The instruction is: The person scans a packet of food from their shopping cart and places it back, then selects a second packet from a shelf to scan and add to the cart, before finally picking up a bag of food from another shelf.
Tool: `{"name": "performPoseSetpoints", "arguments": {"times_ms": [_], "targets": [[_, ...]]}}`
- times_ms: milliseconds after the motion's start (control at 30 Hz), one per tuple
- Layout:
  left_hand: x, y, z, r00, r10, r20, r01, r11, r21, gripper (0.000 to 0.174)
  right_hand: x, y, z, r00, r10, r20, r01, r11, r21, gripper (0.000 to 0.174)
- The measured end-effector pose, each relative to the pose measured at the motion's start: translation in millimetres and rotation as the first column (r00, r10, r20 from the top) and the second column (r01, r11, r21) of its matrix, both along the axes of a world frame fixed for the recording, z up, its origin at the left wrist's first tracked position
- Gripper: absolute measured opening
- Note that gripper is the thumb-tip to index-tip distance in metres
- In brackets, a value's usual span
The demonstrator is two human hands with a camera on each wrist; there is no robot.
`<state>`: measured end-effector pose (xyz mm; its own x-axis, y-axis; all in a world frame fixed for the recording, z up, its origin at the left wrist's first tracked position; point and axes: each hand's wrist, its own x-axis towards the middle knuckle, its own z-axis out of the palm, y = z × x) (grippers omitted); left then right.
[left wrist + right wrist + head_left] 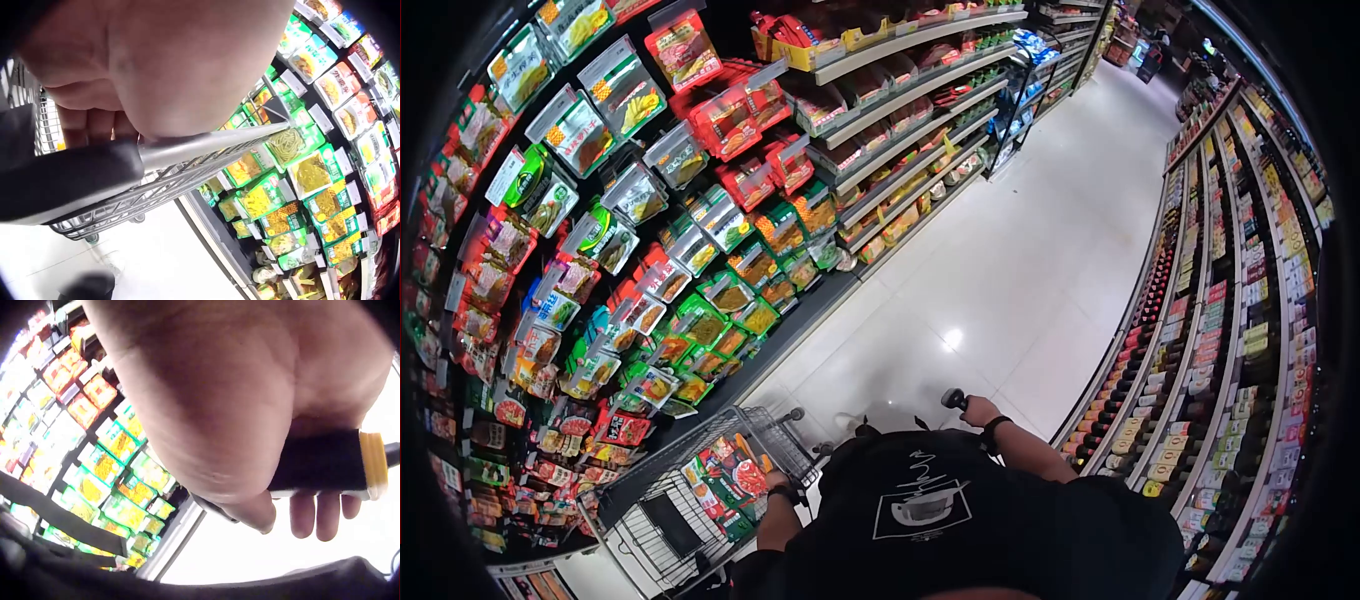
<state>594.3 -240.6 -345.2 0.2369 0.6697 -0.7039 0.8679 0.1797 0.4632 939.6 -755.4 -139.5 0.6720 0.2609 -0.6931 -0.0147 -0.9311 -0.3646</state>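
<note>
My left hand (774,480) is on the shopping cart at my left. In the left wrist view, its fingers (94,122) curl over the cart's black handle (81,178), where it meets a grey rail (212,145). Packaged food bags (725,482), red and green, lie inside the wire cart (635,520) beside this hand. Out in front over the floor, my right hand (981,411) grips a black stick-like device (322,461) with a yellow band. Its fingertips (302,515) show below the device, whose exact kind I cannot tell.
Hanging food packets (725,295) cover the rack at left. Shelves of packaged goods (910,110) continue along that side. Bottles and jars fill the right shelves (1190,350). A pale tiled aisle (1040,230) runs forward between them.
</note>
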Motion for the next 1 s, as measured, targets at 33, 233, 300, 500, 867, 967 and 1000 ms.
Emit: {"name": "performPoseSetpoints", "arguments": {"times_ms": [33,233,300,500,867,967,1000], "targets": [[-1.1,0.1,0.5,0.985,-0.163,-0.053,0.169,0.979,0.117,0.025,-2.7,-10.6,-11.5,0.997,-0.042,0.060,0.039,0.999,0.038,0.032],[78.4,-95.2,180.9,0.146,-0.636,-0.757,0.947,0.312,-0.080,0.023,-26.4,-101.5,-16.0,0.940,-0.303,-0.155,0.308,0.951,0.008,0.027],[66.9,-91.0,139.7,0.306,-0.643,-0.702,0.898,0.439,-0.011,0.023,-40.3,-143.1,-25.6,0.886,-0.420,-0.196,0.432,0.902,0.021,0.026],[63.2,-70.2,95.8,0.388,-0.598,-0.701,0.865,0.499,0.052,0.025,-93.1,-257.4,-90.0,0.808,-0.550,-0.213,0.529,0.835,-0.150,0.018],[99.4,-175.6,134.4,0.605,-0.520,-0.602,0.703,0.705,0.097,0.033,-118.9,-293.5,-62.8,0.753,-0.619,-0.225,0.623,0.780,-0.061,0.022],[116.0,-180.9,142.5,0.556,-0.572,-0.604,0.739,0.673,0.043,0.034,-106.9,-265.2,-11.6,0.788,-0.580,-0.206,0.579,0.812,-0.070,0.032],[121.8,-180.1,144.6,0.540,-0.583,-0.607,0.748,0.662,0.029,0.034,-113.0,-269.4,-42.1,0.843,-0.524,-0.120,0.518,0.852,-0.080,0.035]]}}
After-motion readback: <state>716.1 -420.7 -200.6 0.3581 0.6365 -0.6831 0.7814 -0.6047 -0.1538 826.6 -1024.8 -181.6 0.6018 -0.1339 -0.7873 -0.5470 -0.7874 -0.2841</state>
